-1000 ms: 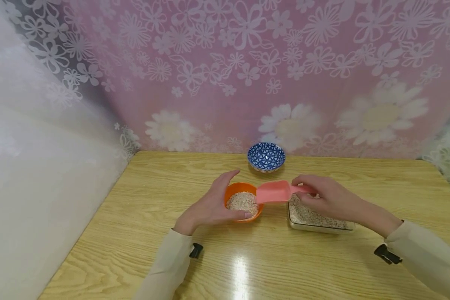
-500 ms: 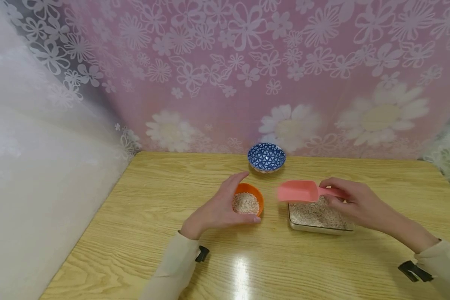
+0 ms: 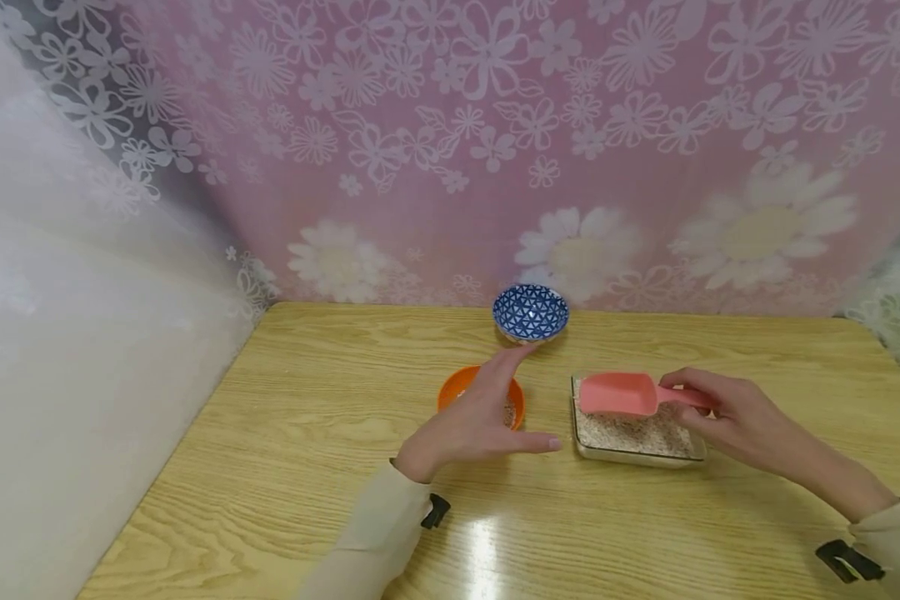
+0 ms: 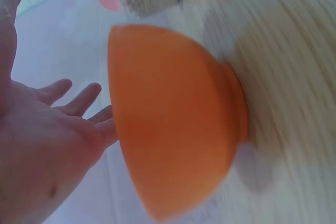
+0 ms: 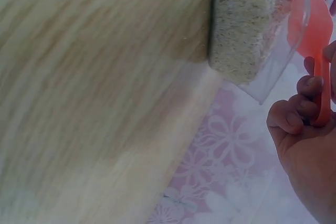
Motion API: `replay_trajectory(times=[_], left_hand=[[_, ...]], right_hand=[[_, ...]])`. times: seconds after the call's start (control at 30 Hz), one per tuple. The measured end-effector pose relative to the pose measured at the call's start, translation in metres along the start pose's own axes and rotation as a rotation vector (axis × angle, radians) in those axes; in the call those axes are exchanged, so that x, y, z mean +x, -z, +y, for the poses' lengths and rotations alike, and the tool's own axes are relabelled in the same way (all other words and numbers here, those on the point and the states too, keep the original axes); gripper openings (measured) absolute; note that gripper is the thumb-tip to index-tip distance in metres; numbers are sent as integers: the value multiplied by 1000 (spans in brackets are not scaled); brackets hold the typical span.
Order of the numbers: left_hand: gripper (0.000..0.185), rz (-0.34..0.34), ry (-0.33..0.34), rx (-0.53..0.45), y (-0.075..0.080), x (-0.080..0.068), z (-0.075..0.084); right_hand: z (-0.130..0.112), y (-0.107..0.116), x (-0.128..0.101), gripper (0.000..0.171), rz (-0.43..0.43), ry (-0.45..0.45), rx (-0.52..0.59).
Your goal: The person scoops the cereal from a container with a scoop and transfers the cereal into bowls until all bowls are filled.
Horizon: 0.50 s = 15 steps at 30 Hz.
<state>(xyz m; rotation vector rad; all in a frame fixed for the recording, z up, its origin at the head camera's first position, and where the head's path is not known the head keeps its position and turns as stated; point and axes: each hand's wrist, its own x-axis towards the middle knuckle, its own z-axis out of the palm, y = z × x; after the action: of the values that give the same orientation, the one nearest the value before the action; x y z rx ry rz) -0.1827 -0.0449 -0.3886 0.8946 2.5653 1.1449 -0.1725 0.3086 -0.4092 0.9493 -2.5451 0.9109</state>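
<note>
An orange bowl (image 3: 457, 387) with grain in it stands on the wooden table (image 3: 307, 433). My left hand (image 3: 480, 421) hovers over its right side with fingers spread, holding nothing; the left wrist view shows the orange bowl (image 4: 173, 124) apart from the open palm (image 4: 47, 156). My right hand (image 3: 727, 412) grips the handle of a pink scoop (image 3: 618, 393) above a clear rectangular tray (image 3: 637, 454) of grain. In the right wrist view curled fingers (image 5: 296, 106) hold the pink scoop (image 5: 315, 35) by the clear tray (image 5: 252, 24).
A blue patterned bowl (image 3: 530, 312) stands behind the orange one near the back edge. A pink flowered curtain (image 3: 495, 150) hangs behind the table, and a white curtain (image 3: 67, 333) closes the left side.
My right hand carried the scoop rightward from the orange bowl to over the tray. My left hand let go of the orange bowl and moved right, fingers spreading.
</note>
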Motion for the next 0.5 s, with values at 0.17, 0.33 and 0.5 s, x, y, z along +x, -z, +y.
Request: replay_trajectory(times=[0.17,0.33,0.5], left_hand=[[112,-25,8,-25,-10,7,12],[114,-53,34,-18,-27,16,24],[116,-36,56,23,-44,25,36]], right_hand=[[5,0,-3,45,-48,31,1],[11,4,-9,42,-69,38,-85],[17,13,-21,41,-80,-10,-164]])
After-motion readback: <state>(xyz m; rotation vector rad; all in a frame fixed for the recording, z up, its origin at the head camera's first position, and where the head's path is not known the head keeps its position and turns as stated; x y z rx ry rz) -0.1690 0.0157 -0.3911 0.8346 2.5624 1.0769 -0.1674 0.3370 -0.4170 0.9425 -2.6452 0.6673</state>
